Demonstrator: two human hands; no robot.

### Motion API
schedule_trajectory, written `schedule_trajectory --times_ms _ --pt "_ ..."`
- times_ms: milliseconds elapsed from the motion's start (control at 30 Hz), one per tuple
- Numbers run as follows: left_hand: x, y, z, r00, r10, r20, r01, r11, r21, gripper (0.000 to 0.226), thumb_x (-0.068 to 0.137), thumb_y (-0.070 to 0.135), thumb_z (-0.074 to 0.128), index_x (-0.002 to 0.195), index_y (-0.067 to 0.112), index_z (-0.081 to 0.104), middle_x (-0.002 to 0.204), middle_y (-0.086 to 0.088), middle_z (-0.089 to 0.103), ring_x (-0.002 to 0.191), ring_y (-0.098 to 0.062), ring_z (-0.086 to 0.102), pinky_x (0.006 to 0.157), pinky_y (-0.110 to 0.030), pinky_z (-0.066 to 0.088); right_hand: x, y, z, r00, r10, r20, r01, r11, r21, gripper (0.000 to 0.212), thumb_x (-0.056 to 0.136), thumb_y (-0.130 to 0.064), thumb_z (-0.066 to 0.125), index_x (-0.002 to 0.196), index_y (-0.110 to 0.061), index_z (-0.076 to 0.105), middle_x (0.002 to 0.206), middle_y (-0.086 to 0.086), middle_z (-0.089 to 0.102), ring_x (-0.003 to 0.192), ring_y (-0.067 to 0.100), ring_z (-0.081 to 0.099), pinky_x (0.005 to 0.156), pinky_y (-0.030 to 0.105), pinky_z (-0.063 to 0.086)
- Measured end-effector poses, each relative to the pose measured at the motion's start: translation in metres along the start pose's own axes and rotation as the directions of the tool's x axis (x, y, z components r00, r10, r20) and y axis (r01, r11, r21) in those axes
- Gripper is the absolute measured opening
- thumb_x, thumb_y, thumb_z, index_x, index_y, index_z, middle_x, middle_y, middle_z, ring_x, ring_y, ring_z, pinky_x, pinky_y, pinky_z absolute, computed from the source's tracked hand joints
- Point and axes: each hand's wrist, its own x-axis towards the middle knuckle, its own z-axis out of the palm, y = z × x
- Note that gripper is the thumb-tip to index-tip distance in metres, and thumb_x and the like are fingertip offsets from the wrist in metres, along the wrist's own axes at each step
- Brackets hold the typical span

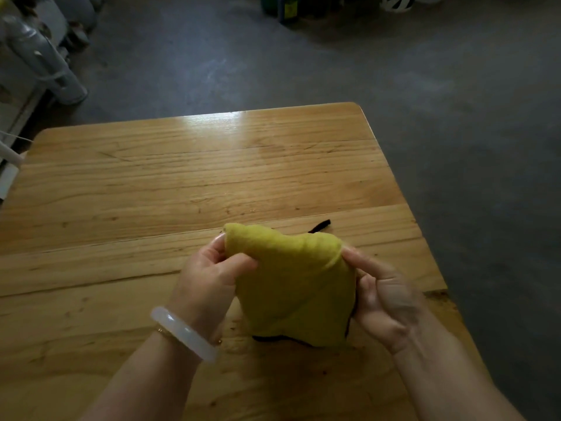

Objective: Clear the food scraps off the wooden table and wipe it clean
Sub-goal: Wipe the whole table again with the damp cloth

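One yellow cloth [294, 287] with a thin black edging is held up above the near right part of the wooden table [170, 177], between two hands. Its upper left corner is pinched by the left hand [209, 275], with the thumb laid across the front of the fabric and the fingertips behind it. Its right side is grasped by the right hand [382, 296], whose fingers are curled against the edge of the cloth; this hand is somewhat blurred, so the exact lie of each finger cannot be told. The cloth hangs in a rough triangle, bunched along the top between the two grips, and its lower hem is seen just above the tabletop; whether it touches the wood cannot be told. One short black strip [320, 226], apparently a loop or tag of the cloth, is seen beyond its top edge. One pale, translucent bangle [183, 332] is worn on the left wrist, with one thin gold-coloured band [164, 331] just beside it. The table is made of light varnished planks, and a bright reflection is carried on its far side. Around it a grey concrete floor [303, 71] is seen. At the far left several grey cylinders [45, 59] are stood together, and at the top edge a few dark containers [288, 7] are partly seen.
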Motion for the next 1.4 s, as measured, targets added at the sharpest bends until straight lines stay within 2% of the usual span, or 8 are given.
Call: schedule_trajectory --times_ms 200,367,467,567,733,967,1200,1400 --pt "-0.012 0.002 -0.020 0.947 0.322 0.006 -0.301 0.877 0.376 0.079 0.068 -0.005 0.073 0.130 0.030 0.038 0.103 -0.009 0.064 0.095 -0.021 0.066 0.081 -0.033 0.053 -0.019 -0.007 0.009 0.923 -0.266 0.278 0.358 0.860 -0.364 0.099 0.067 0.012 0.072 0.139 -0.047 0.037 0.113 0.013 0.067 0.101 0.029 0.069 0.083 0.034 0.057" --pt "-0.017 0.002 -0.027 0.778 0.574 0.256 -0.419 0.169 0.892 0.040 0.062 0.022 0.078 0.100 0.026 0.066 0.094 0.004 0.054 0.080 -0.013 0.052 0.068 -0.023 0.048 -0.019 -0.001 0.015 0.685 -0.618 0.386 0.446 -0.064 -0.893 0.035 0.073 -0.009 0.073 0.094 -0.037 0.066 0.101 -0.012 0.055 0.095 0.004 0.056 0.076 0.016 0.052" --pt "-0.022 0.025 -0.025 0.826 0.551 0.120 -0.430 0.476 0.767 0.027 0.060 0.049 0.058 0.068 0.025 0.064 0.084 0.004 0.053 0.078 -0.009 0.053 0.062 -0.021 0.044 -0.027 -0.011 0.028 0.724 -0.612 0.317 0.541 0.218 -0.812 0.024 0.067 -0.046 0.076 0.076 -0.025 0.067 0.104 -0.008 0.055 0.094 0.002 0.055 0.069 0.017 0.053" --pt "-0.003 0.028 -0.017 0.879 0.474 0.046 -0.385 0.652 0.654 0.030 0.065 0.048 0.064 0.076 0.019 0.062 0.070 -0.001 0.061 0.067 -0.018 0.059 0.052 -0.035 0.049 -0.011 -0.012 0.037 0.803 -0.575 0.156 0.505 0.518 -0.691 0.020 0.081 -0.030 0.075 0.086 -0.013 0.067 0.085 0.008 0.067 0.078 0.017 0.065 0.063 0.029 0.057" --pt "0.043 -0.027 -0.009 0.835 0.550 0.028 -0.166 0.202 0.965 0.043 0.076 0.024 0.072 0.116 0.022 0.055 0.109 -0.002 0.057 0.097 -0.023 0.056 0.080 -0.035 0.047 0.047 0.017 0.033 0.739 -0.674 -0.007 0.153 0.179 -0.972 0.046 0.086 -0.036 0.069 0.127 -0.029 0.049 0.124 -0.006 0.045 0.112 0.009 0.040 0.098 0.033 0.045" --pt "0.066 -0.103 -0.017 0.887 0.259 0.382 -0.344 -0.180 0.922 0.059 0.089 0.040 0.030 0.142 0.014 0.037 0.151 -0.010 0.031 0.140 -0.024 0.024 0.109 -0.044 0.022 0.080 0.087 0.044 0.731 -0.661 0.166 0.090 -0.148 -0.985 0.054 0.100 -0.032 0.026 0.148 -0.010 0.033 0.158 0.006 0.022 0.147 0.019 0.010 0.122 0.037 0.009" --pt "0.107 -0.089 -0.040 0.918 0.304 0.256 -0.200 -0.201 0.959 0.063 0.090 0.044 0.000 0.146 0.024 -0.020 0.151 0.002 -0.033 0.138 -0.014 -0.031 0.115 -0.043 -0.011 0.127 0.079 0.074 0.786 -0.560 0.261 0.102 -0.300 -0.948 0.059 0.100 -0.037 0.013 0.155 -0.019 -0.001 0.162 -0.001 -0.014 0.145 0.011 -0.022 0.119 0.035 -0.013" --pt "0.131 -0.061 -0.089 0.929 0.362 -0.077 0.129 -0.122 0.984 0.072 0.095 0.046 0.021 0.144 0.021 -0.026 0.149 -0.001 -0.036 0.138 -0.017 -0.031 0.115 -0.043 -0.014 0.183 0.078 0.138 0.806 -0.328 0.493 0.321 -0.457 -0.829 0.059 0.101 -0.042 0.019 0.155 -0.020 0.007 0.163 -0.001 -0.008 0.147 0.012 -0.015 0.120 0.035 -0.012"
